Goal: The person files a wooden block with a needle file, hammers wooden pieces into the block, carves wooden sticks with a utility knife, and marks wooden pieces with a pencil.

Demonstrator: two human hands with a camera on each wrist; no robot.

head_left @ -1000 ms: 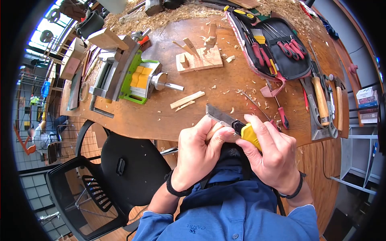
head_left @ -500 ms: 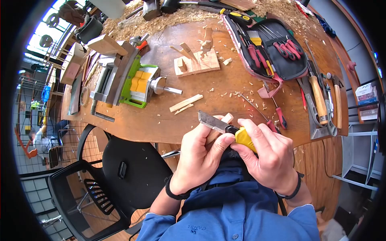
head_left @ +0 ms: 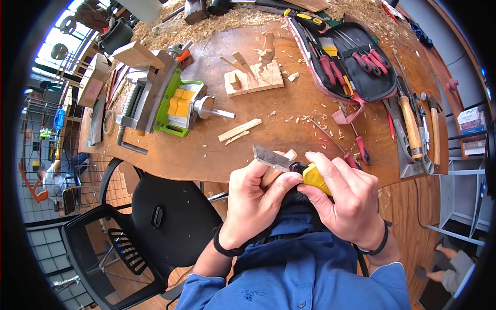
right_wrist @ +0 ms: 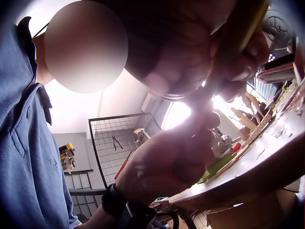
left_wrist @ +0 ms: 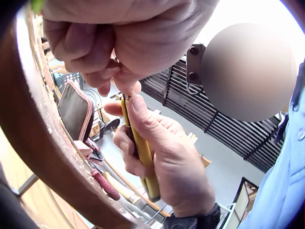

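Shifted left and nearer the body since a second ago, the yellow-handled knife (head_left: 316, 181) is gripped in the right hand (head_left: 347, 204), its blade (head_left: 270, 158) passing over the wooden stick (head_left: 272, 175) that the left hand (head_left: 252, 206) pinches near the table (head_left: 181, 157), though whether they touch is unclear.

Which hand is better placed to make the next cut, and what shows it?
Probably the right hand: it grips the yellow knife handle, with the blade over the piece of wood. The left hand holds that wood, so it seems better placed to steady it.
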